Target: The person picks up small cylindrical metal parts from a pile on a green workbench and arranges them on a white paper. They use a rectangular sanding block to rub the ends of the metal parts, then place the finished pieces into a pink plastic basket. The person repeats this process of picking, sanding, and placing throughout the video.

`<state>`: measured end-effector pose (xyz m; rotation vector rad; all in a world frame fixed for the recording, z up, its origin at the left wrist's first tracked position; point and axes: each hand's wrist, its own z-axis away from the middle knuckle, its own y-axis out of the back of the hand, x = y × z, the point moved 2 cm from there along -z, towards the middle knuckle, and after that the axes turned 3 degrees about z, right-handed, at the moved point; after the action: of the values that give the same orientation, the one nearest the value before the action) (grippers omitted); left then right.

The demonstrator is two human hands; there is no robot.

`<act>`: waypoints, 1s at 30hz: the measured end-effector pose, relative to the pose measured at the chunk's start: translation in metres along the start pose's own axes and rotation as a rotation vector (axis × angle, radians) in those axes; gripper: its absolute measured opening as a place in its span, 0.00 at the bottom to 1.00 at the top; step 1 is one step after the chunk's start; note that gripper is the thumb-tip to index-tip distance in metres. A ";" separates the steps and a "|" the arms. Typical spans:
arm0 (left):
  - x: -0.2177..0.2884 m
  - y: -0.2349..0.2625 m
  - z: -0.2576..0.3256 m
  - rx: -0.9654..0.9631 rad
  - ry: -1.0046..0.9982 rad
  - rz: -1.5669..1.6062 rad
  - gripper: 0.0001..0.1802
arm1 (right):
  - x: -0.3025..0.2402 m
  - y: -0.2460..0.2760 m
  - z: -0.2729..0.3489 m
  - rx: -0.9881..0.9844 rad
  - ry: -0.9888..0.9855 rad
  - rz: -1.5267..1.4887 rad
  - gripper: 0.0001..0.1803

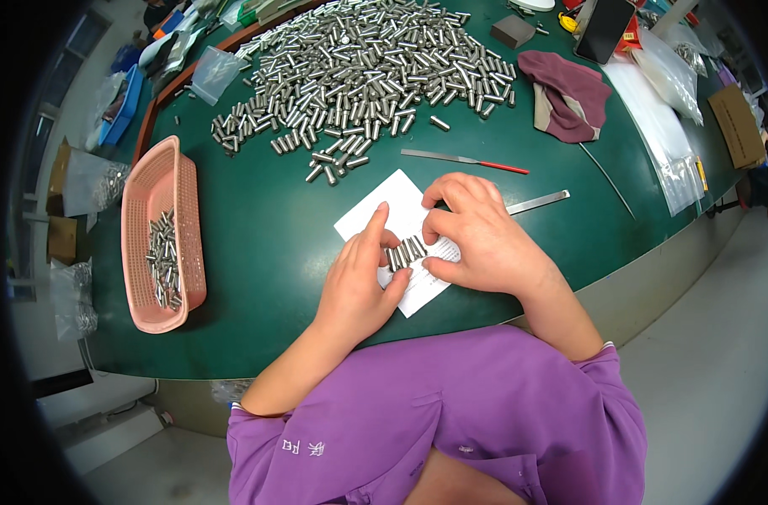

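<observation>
Side by side in a short row, several shiny metal pins [407, 252] lie over a white printed sheet of paper [376, 209]. At the row's left end, my left hand [350, 278] curves its thumb and fingers around the pins, the index finger raised above them. My right hand [482, 236] closes in from the other end, its bent fingers and thumb at the last pins. Part of the row is hidden behind the fingers. Beyond the paper spreads a large heap of similar pins [367, 67].
A pink plastic basket [200, 252] holding loose pins stands left. A red-handled file [464, 160], a flat metal strip [539, 202] and a thin rod [607, 181] lie beyond and right of my hands. A maroon cloth [569, 88] and plastic bags [674, 172] are at the right.
</observation>
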<state>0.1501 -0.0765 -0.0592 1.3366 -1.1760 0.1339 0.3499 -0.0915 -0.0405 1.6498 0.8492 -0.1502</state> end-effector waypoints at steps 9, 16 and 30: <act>0.004 0.002 -0.003 -0.022 0.055 0.051 0.48 | -0.004 0.015 0.002 0.089 0.010 -0.070 0.15; 0.000 0.014 0.007 0.063 0.001 0.063 0.42 | 0.050 0.096 -0.004 0.418 -0.156 0.267 0.21; -0.030 0.042 0.149 0.624 0.302 -0.362 0.29 | 0.265 0.136 -0.137 0.263 -0.687 0.283 0.35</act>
<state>0.0217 -0.1656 -0.0831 1.9730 -0.6350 0.4498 0.5754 0.1464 -0.0332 1.7719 0.0733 -0.6100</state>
